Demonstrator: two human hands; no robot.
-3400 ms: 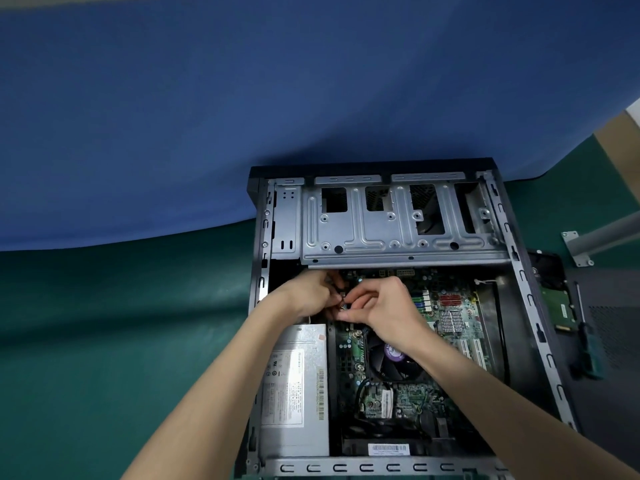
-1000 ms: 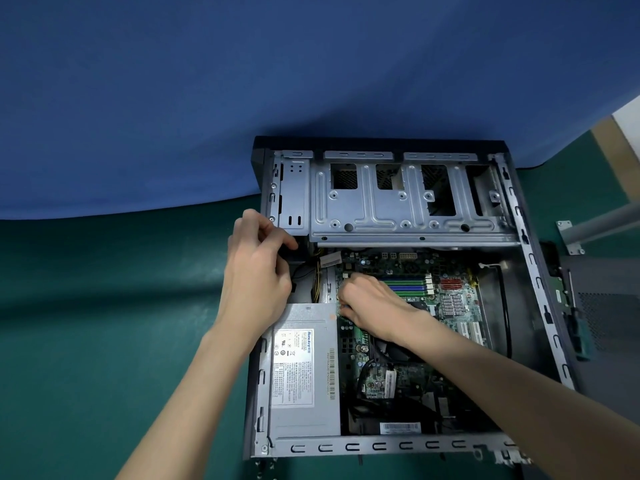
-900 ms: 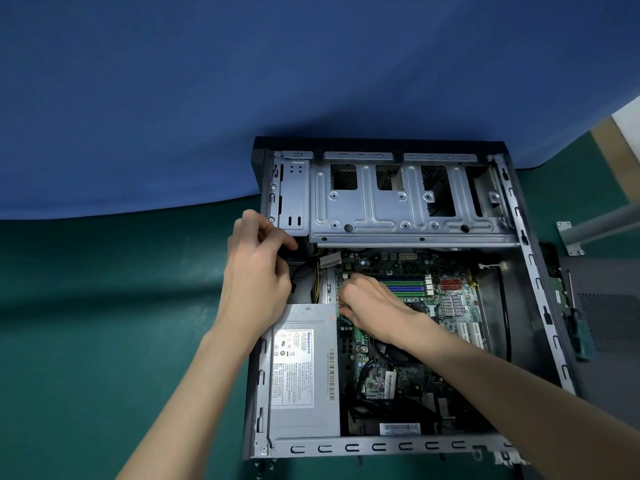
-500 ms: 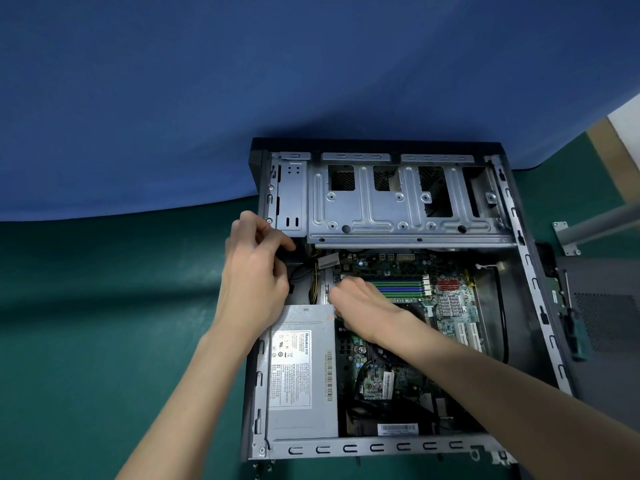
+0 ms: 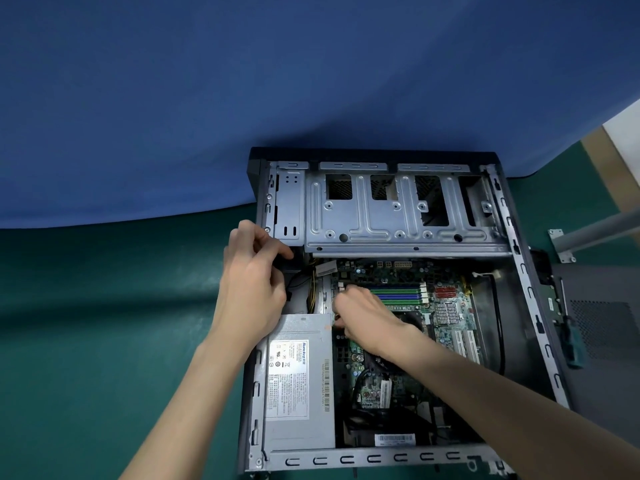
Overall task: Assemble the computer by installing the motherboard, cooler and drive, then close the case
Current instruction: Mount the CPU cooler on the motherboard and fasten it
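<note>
The open computer case lies flat on the green table. Inside it sits the motherboard, with the grey power supply to its left. My left hand is at the case's upper left corner, fingers curled around dark cables beside the drive cage. My right hand rests on the motherboard's left edge, fingertips pinching a small connector that it mostly hides. My right wrist covers most of the black cooler fan. The drive lies outside the case on the right.
A grey side panel lies right of the case with a teal-handled screwdriver on it. A metal post with a bracket stands at the far right. A blue cloth backdrop hangs behind the case.
Since 3.4 s ago my left hand has moved from the board's centre to the case's upper left corner. My right hand has shifted left along the board. Over the last second both barely moved.
</note>
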